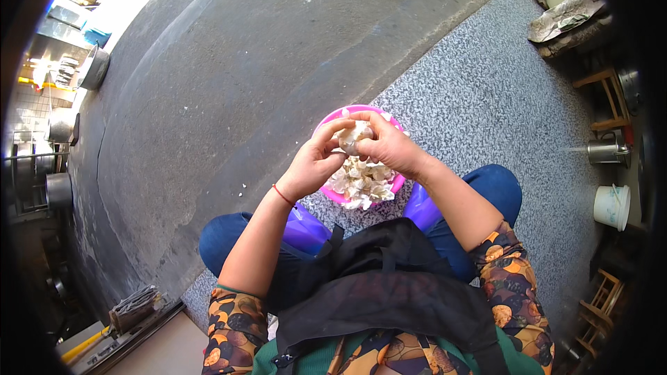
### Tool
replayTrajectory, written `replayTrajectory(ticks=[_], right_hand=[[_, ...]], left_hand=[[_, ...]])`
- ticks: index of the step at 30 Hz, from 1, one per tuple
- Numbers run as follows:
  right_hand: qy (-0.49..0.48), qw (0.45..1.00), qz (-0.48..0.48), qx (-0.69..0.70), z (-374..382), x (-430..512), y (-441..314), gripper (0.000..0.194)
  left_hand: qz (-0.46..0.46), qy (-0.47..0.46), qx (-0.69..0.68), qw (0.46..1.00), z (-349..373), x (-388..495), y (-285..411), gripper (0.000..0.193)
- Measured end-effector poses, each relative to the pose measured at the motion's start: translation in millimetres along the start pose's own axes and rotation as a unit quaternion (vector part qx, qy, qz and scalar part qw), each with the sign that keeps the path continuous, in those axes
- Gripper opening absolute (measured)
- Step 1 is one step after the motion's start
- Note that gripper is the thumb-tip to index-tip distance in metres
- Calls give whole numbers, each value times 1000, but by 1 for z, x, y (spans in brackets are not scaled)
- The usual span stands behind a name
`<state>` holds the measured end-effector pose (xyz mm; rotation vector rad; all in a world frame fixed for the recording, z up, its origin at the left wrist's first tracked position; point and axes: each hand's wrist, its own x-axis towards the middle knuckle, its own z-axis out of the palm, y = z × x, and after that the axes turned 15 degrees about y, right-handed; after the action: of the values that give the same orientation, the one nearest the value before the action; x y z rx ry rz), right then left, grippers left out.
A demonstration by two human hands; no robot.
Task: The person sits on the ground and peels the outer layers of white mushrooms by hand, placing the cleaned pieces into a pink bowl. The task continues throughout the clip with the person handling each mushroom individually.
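Note:
A garlic bulb (354,137) is held between my two hands, above a pink plastic basin (399,183). My left hand (319,157) touches the bulb's left side with its fingertips, a red string round the wrist. On the right side, my right hand (390,145) grips the same bulb between thumb and fingers. Loose garlic skins and pieces (363,179) fill the near part of the basin, some lying over its rim. What lies under my hands in the basin is partly hidden. The basin stands on the floor between my purple boots.
Speckled tile floor (469,94) meets dark concrete (224,62) in front of me. At the right stand a white bucket (610,207), a metal pot (607,150) and wooden stools (607,99). Metal pots (95,69) line the far left. A few white scraps lie on the concrete.

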<state>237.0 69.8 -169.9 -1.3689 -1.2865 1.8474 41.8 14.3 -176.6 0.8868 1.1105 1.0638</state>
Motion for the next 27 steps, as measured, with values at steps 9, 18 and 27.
replayTrajectory(ticks=[9,18,27], right_hand=[[5,998,-67,6,13,5,28,51],[92,914,-279,-280,17,-3,33,44],[-22,998,-5,-54,8,4,17,45]], left_hand=[[-17,102,66,992,4,6,-22,39],[22,27,196,980,0,1,-17,43],[-12,95,27,995,11,3,-30,33]])
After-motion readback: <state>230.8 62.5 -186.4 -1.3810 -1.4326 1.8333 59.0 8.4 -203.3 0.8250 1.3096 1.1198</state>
